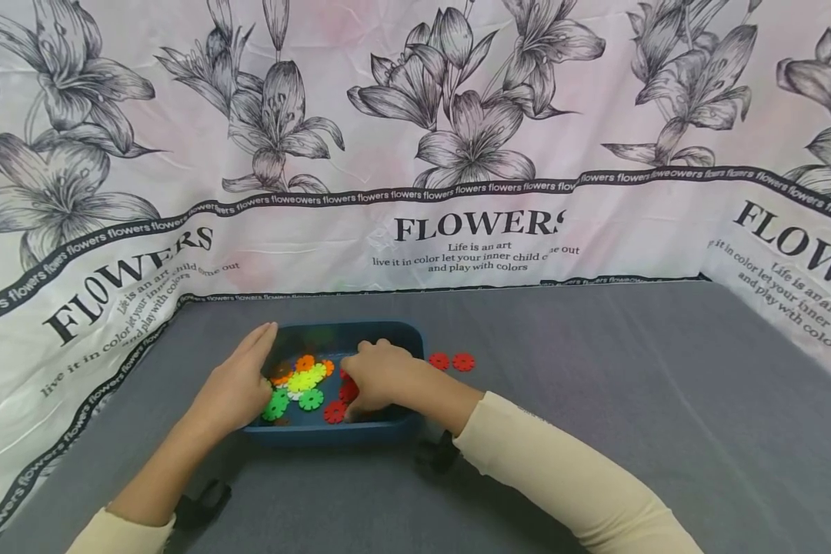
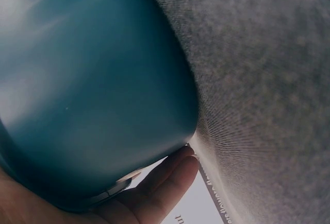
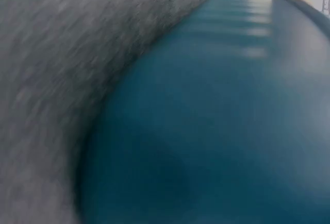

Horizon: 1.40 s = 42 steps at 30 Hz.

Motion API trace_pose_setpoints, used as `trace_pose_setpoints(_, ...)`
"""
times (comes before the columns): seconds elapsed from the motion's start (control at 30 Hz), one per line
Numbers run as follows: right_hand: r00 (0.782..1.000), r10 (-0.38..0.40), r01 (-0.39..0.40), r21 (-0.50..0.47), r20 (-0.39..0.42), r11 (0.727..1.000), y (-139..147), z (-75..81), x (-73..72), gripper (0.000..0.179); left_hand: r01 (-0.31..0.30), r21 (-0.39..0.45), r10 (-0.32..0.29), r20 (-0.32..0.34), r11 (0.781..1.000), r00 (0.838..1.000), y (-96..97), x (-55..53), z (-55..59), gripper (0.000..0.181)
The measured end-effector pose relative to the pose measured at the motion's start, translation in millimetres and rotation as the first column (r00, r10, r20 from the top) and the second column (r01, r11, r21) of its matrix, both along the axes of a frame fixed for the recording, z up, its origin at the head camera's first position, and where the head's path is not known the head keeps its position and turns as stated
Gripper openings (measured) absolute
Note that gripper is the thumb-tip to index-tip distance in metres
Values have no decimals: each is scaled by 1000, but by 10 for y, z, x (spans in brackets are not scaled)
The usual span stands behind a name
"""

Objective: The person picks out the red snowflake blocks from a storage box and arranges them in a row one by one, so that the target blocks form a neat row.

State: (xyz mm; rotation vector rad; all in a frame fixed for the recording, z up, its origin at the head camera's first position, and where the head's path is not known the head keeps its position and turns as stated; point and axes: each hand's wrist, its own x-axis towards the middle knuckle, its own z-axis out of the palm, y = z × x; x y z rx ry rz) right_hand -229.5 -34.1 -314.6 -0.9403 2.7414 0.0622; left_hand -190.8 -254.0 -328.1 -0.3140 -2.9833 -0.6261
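A dark blue plastic bin (image 1: pixel 318 436) sits on the grey cloth and holds small notched plastic discs. My left hand (image 1: pixel 238 385) grips the bin's left end at the rim. In the left wrist view, the fingers (image 2: pixel 172 183) lie along the bin's outer wall (image 2: pixel 103 90); the thumb is hidden. Inside the bin's right part, my right hand (image 1: pixel 381 377) reaches down with bent fingers around red discs (image 1: pixel 335 412). Its fingertips are hidden, so any grip on them is unclear. Beside it lie yellow discs (image 1: pixel 306 378), green discs (image 1: pixel 311 399) and orange discs (image 1: pixel 305 362).
Two red discs, a left one (image 1: pixel 439 361) and a right one (image 1: pixel 464 362), lie on the grey cloth (image 1: pixel 595 400) just right of the bin. Behind stands a white curtain (image 1: pixel 305 246) with flower prints. The right wrist view shows mostly the bin's outer wall (image 3: pixel 206 121).
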Motion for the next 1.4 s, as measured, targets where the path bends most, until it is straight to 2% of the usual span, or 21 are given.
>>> trace_pose_setpoints(0.17, 998, 64, -65, -54, -17, 996, 99, -37, -69, 63, -3, 2, 3, 0, 1000, 1000, -5, 4, -14, 77)
trace_pose_setpoints(0.27, 997, 74, -75, -60, -27, 995, 141, -59, -99, 73, -7, 2, 7, 0, 1000, 1000, -12, -3, -15, 78)
trace_pose_setpoints(0.4, 995, 99, -99, -1, -32, 995, 149, -67, -115, 86, -4, -1, 4, -4, 1000, 1000, -3, -9, -10, 78)
trace_pose_setpoints(0.57, 983, 181, -181, -2, -2, 983, 116, -44, -107, 77, -5, 2, 5, -7, 1000, 1000, 2, -8, -6, 78)
trace_pose_setpoints(0.63, 969, 246, -245, -48, 20, 968, 110, -36, -106, 68, -7, 4, 7, -7, 1000, 1000, 4, -9, -4, 78)
trace_pose_setpoints(0.7, 943, 331, -326, -107, 33, 939, 108, -33, -109, 58, -8, 3, 8, -9, 1000, 1000, 5, -13, -5, 78)
trace_pose_setpoints(0.83, 870, 490, -467, -226, 52, 855, 100, -55, -124, 38, -10, -3, 10, -4, 1000, 1000, 5, -22, -4, 77)
trace_pose_setpoints(0.97, 795, 602, -556, -309, 71, 771, 73, -83, -138, 32, -17, -7, 17, 4, 1000, 1000, 0, -17, -1, 77)
trace_pose_setpoints(1.1, 738, 671, -619, -322, 75, 717, 60, -82, -142, 26, -23, -11, 23, 5, 1000, 1000, 5, -1, 5, 77)
trace_pose_setpoints(1.17, 723, 687, -636, -315, 74, 704, 68, -71, -143, 20, -23, -8, 23, 6, 1000, 1000, 10, 4, 5, 77)
trace_pose_setpoints(1.27, 716, 692, -634, -327, 92, 700, 95, -53, -152, 10, -18, -4, 18, 7, 1000, 1000, 14, 7, 7, 78)
trace_pose_setpoints(1.33, 729, 677, -620, -323, 101, 715, 118, -40, -156, 9, -15, -7, 15, 3, 1000, 1000, 10, 4, 5, 78)
trace_pose_setpoints(1.4, 753, 650, -602, -293, 102, 743, 145, -25, -158, 15, -12, -10, 12, 0, 1000, 1000, 7, 2, 5, 78)
